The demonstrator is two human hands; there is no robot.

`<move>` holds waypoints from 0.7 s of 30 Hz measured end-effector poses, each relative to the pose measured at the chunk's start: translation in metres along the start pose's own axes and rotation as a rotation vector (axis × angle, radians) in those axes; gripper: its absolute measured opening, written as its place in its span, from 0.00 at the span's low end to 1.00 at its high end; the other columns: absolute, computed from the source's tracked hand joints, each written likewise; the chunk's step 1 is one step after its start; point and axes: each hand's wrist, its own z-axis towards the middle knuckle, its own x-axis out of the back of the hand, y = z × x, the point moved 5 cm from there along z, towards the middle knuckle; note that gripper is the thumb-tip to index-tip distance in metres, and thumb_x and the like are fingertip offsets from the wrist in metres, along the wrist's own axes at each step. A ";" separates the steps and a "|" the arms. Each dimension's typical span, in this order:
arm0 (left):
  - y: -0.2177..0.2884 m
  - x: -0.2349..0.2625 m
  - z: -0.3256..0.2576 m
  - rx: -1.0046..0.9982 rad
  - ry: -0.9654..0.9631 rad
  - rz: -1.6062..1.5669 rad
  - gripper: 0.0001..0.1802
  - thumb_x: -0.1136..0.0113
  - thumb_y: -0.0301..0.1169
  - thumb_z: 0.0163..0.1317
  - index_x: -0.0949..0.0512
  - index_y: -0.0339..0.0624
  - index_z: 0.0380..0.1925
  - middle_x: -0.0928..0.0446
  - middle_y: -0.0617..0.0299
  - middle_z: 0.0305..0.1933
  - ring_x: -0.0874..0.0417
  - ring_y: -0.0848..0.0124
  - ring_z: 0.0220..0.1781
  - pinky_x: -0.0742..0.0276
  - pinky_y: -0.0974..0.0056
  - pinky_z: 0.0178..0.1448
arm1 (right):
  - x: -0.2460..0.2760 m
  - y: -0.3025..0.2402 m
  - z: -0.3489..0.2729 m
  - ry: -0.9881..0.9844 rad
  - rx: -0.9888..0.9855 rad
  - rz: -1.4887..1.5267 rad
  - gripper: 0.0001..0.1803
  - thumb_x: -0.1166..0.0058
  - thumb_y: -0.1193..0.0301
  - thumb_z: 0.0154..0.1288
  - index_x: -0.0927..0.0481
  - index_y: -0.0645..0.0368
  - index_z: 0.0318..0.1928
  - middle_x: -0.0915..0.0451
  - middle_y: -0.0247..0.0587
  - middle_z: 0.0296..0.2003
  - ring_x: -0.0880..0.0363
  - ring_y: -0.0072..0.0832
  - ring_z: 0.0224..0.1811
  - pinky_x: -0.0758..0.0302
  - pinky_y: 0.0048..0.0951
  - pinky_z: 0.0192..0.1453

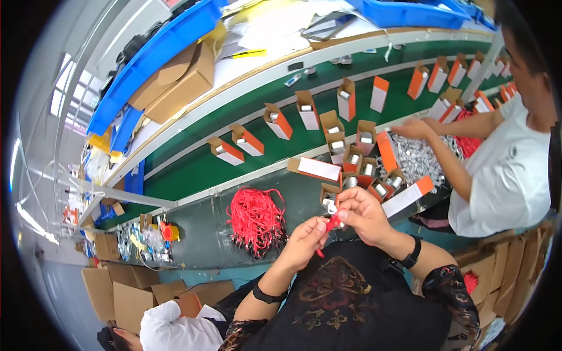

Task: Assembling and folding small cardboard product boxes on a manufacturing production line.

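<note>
Two hands are being held together just above the dark workbench [205,234], and one small red cord loop [332,222] is being pinched between them. Going from the left, a scatter of small packets and an orange tape roll [170,232] are lying at the bench's left end, above flattened cardboard cartons [126,298] and a person in white [170,327] who is bent low. Further right, a heap of red cords [256,219] is being kept on the bench, near the left hand [305,241]. That hand is being closed, with its fingertips pressed onto the lower end of the red cord loop. Just beside it, the right hand [363,215] is being curled, thumb and forefinger nipping the loop's upper end, where a small white piece is also showing. Behind the hands, a cluster of open orange-and-white cartons [357,167] holding silvery items is being stood at the bench's far edge, and more such cartons [278,121] are being carried, well apart, along the green conveyor belt [193,169]. To the right, a pile of silvery foil packets [418,158] is being reached into by a co-worker's hand [413,128], the co-worker being in a white T-shirt [506,175].
</note>
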 end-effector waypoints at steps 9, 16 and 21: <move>0.018 0.002 -0.002 -0.044 0.078 0.166 0.04 0.41 0.28 0.70 0.24 0.41 0.37 0.21 0.68 0.29 0.27 0.84 0.28 0.31 0.76 0.33 | -0.022 -0.026 -0.001 -0.408 0.341 -1.503 0.07 0.36 0.76 0.59 0.14 0.60 0.39 0.18 0.40 0.30 0.18 0.31 0.30 0.24 0.27 0.34; -0.006 -0.014 -0.001 0.126 -0.232 -0.601 0.09 0.38 0.34 0.69 0.26 0.44 0.42 0.21 0.66 0.36 0.26 0.77 0.32 0.29 0.69 0.40 | -0.024 -0.029 0.010 -0.115 0.045 -0.436 0.04 0.36 0.78 0.63 0.16 0.66 0.37 0.17 0.37 0.31 0.19 0.21 0.31 0.23 0.23 0.36; -0.006 0.004 0.000 0.069 -0.185 -0.139 0.06 0.35 0.28 0.66 0.22 0.41 0.38 0.19 0.65 0.35 0.20 0.78 0.35 0.23 0.72 0.43 | -0.042 -0.034 -0.008 -0.876 -0.210 -1.022 0.07 0.36 0.75 0.58 0.13 0.60 0.39 0.14 0.42 0.31 0.15 0.33 0.31 0.21 0.34 0.40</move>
